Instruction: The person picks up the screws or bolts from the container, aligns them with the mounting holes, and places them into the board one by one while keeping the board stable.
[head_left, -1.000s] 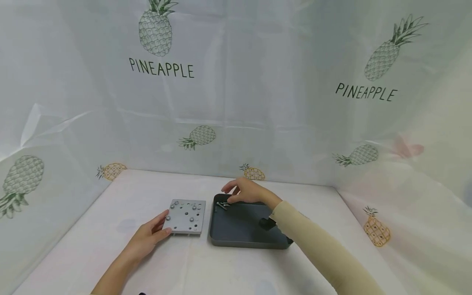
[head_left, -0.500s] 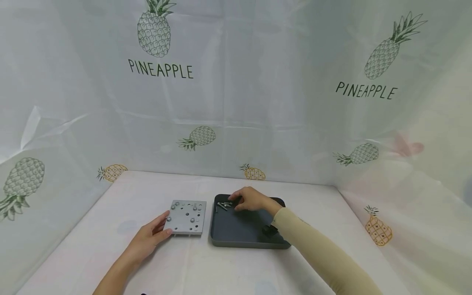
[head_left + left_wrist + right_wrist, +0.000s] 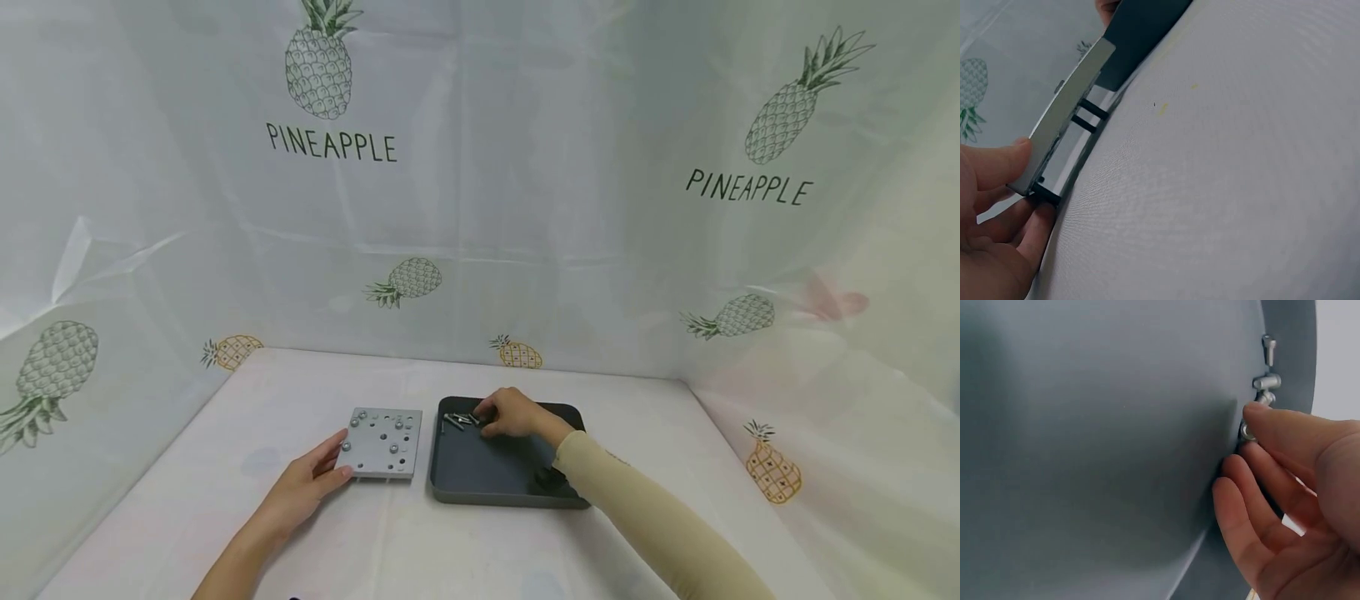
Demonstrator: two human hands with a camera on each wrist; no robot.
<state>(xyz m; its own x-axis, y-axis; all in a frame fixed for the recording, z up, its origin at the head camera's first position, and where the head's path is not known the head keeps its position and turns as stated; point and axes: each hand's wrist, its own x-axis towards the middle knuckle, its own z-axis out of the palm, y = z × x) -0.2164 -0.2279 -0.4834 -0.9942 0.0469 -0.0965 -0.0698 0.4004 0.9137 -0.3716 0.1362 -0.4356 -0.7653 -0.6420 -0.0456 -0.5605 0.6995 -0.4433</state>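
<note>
My left hand grips the left edge of a square silver metal plate. Holes pierce the plate, and several socket-head bolts stand in it. Dark shafts stick out of its underside in the left wrist view, where my thumb presses the upper face and the fingers reach below. Over the far left part of a dark grey tray is my right hand, its thumb and index finger pinching a small silver bolt. More loose bolts lie right beside those fingertips, along the tray's far left corner.
The tray's raised rim runs close to the plate's right side. A dark piece shows below my right sleeve, over the tray. White cloth covers the table, and a pineapple-print sheet hangs behind it.
My right hand first draws back to the right from the bolts and lowers, then settles by them with thumb and index finger closed together. The left hand and plate stay in place.
</note>
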